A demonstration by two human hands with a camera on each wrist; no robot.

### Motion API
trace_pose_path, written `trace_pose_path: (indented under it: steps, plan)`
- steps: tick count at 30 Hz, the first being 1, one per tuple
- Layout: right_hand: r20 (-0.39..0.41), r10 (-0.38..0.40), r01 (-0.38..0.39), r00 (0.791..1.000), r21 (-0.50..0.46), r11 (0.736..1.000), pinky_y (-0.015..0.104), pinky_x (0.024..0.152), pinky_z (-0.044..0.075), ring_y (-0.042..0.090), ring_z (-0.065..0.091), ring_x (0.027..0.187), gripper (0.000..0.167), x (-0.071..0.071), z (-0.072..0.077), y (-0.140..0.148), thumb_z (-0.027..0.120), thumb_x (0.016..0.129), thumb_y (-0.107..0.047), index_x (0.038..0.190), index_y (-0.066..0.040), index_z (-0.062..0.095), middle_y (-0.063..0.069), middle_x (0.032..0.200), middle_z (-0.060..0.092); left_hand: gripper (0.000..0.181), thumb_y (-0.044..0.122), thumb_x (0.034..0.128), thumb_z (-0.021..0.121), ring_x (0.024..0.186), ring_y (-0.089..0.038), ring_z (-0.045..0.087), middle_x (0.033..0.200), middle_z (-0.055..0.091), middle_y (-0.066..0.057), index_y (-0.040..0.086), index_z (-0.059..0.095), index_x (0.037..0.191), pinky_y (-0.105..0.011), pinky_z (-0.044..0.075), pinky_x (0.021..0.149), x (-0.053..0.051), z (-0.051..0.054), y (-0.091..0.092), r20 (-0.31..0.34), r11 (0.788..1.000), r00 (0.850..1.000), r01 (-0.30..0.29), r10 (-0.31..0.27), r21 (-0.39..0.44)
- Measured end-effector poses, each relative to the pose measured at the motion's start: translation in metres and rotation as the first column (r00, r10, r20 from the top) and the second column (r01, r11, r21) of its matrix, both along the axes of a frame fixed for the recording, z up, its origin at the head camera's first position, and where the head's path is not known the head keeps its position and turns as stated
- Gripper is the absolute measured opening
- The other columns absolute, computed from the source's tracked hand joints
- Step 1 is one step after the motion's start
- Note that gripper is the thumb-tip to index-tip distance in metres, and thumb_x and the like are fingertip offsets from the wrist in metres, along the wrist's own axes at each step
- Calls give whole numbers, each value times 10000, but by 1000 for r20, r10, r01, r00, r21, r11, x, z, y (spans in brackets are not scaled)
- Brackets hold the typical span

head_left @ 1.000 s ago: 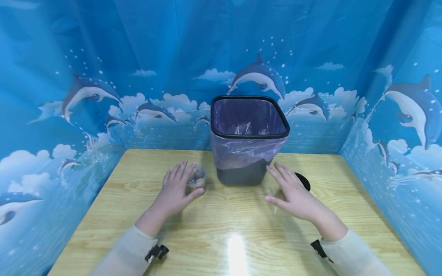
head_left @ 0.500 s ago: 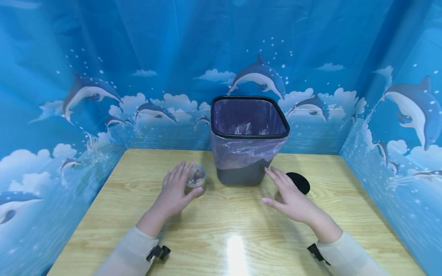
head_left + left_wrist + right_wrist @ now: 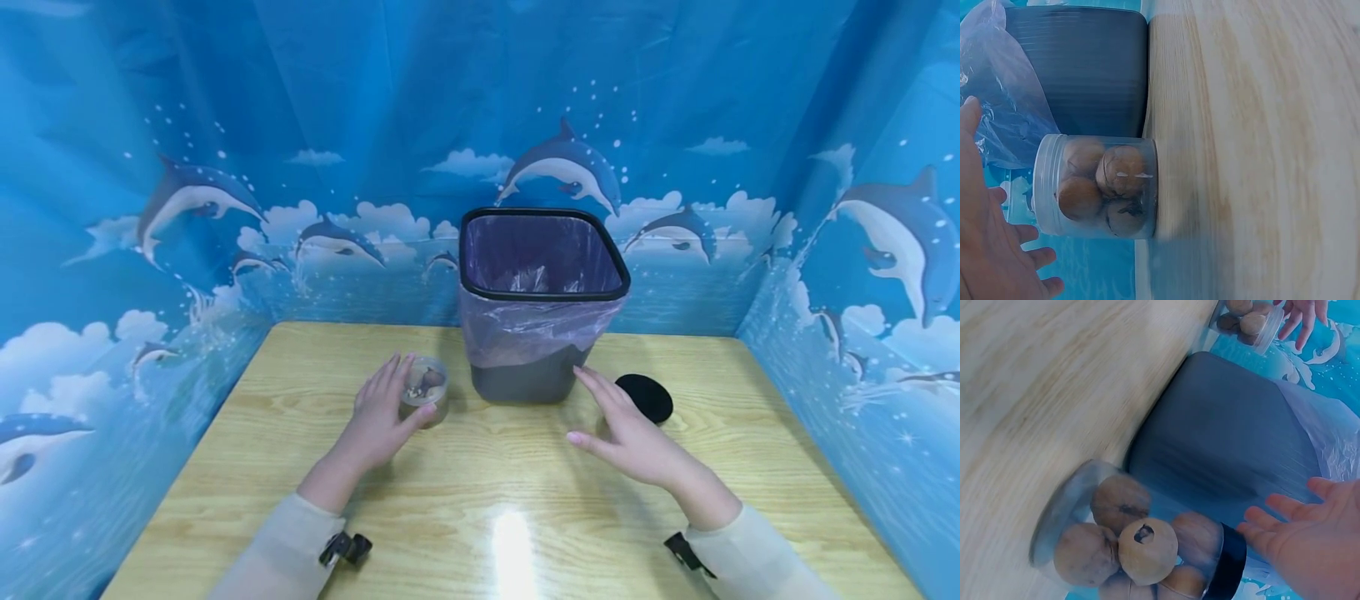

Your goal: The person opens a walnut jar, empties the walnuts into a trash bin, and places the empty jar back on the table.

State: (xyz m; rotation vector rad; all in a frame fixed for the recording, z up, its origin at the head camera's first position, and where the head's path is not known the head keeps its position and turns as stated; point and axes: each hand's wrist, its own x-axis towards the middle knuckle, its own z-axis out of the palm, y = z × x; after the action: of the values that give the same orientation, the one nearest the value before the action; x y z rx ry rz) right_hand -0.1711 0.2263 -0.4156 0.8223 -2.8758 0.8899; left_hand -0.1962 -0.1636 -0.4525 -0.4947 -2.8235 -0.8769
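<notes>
A clear plastic jar [image 3: 426,382] without a lid stands at the left, with several walnuts [image 3: 1121,172] inside it. Over its near left side my left hand [image 3: 378,425] hovers with spread fingers; in the left wrist view there is a gap between hand and jar. At the right, a second clear jar [image 3: 1075,506] holds several walnuts and wears a black lid [image 3: 647,398]. My right hand [image 3: 630,433] is held at its left front, fingers straight; whether they touch the lid, I cannot tell. Neither hand holds anything.
Between the two jars, at the back of the wooden table [image 3: 450,517], stands a grey bin [image 3: 525,382] with a black rim and a purple bag liner [image 3: 536,329]. A blue dolphin-print curtain [image 3: 337,125] surrounds the table's back and sides.
My right hand has shifted slightly left, uncovering more of the black lid. The left hand has dropped a little, showing more of the open jar. Jars and bin stay in place.
</notes>
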Motion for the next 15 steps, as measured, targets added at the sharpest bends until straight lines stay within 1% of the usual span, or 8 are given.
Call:
trace_pose_path:
  steps: [7, 15]
  plan:
    - [1, 18, -18, 1000, -23, 1000, 667, 1098, 285, 426, 203, 1471, 886, 2, -3, -4, 657, 955, -450, 1618, -185, 132, 160, 1642, 189, 849, 530, 1001, 519, 1486, -446, 148, 1640, 108, -239, 129, 96, 1619, -686, 129, 1138, -2, -4, -1, 19, 999, 1000, -2, 1, 35]
    - [8, 27, -27, 1000, -50, 998, 652, 1109, 279, 411, 224, 1469, 875, 1, -7, -10, 666, 952, -431, 1617, -201, 145, 163, 1637, 207, 818, 501, 1016, 503, 1479, -466, 151, 1645, 107, -225, 127, 94, 1618, -714, 125, 1122, -3, -8, -2, 48, 997, 999, -8, 5, 72]
